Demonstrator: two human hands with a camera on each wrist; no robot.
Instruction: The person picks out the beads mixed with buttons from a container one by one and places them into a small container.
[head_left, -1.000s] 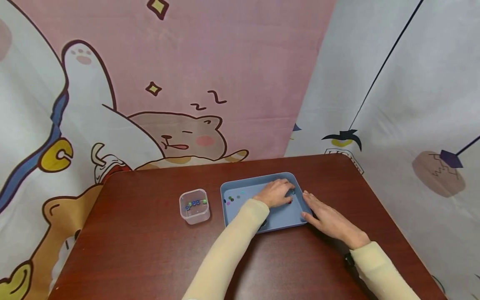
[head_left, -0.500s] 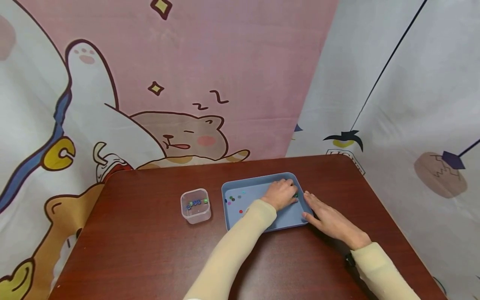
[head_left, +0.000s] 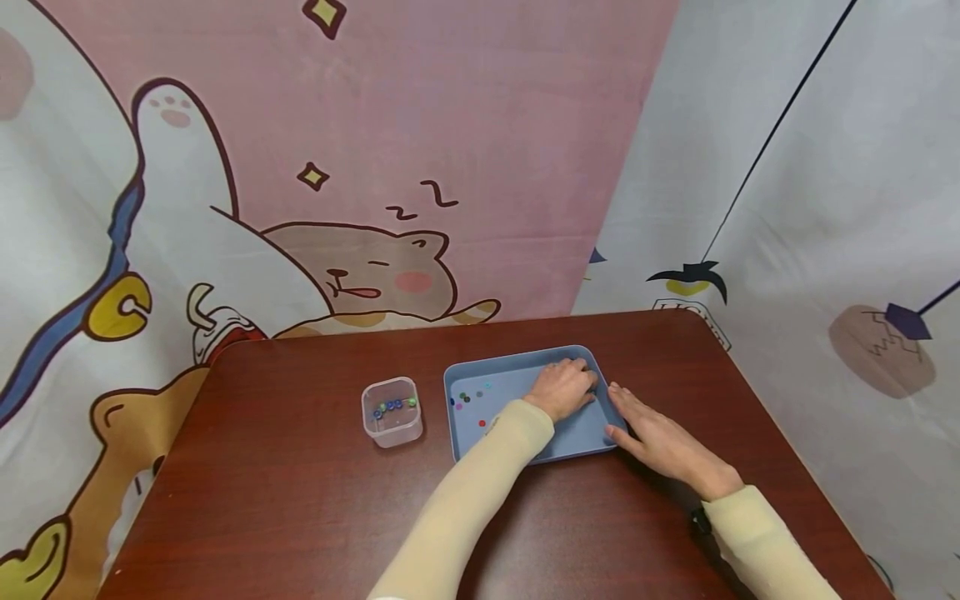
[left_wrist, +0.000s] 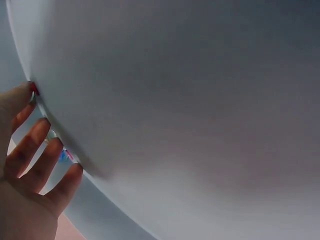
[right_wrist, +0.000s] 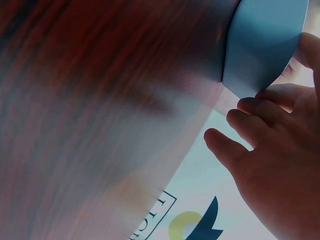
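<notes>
My left hand reaches into the right part of a shallow blue tray. Its fingertips are down on the tray floor, spread with slightly bent fingers, as the left wrist view shows. Between those fingers some small blue and pink beads show; a red spot sits at the thumb tip. My right hand lies against the tray's right side, fingers extended along it. At the tray's left end lie several small coloured beads, and a red bead is nearer the front, beside my left sleeve.
A clear square plastic box holding several blue and green beads stands left of the tray. Both are on a brown wooden table. A printed cloth hangs behind the table's far edge.
My left hand has shifted slightly right within the tray, uncovering the red bead. Green beads seen beside its fingertips half a second ago are now covered. The right hand stays on the tray's side.
</notes>
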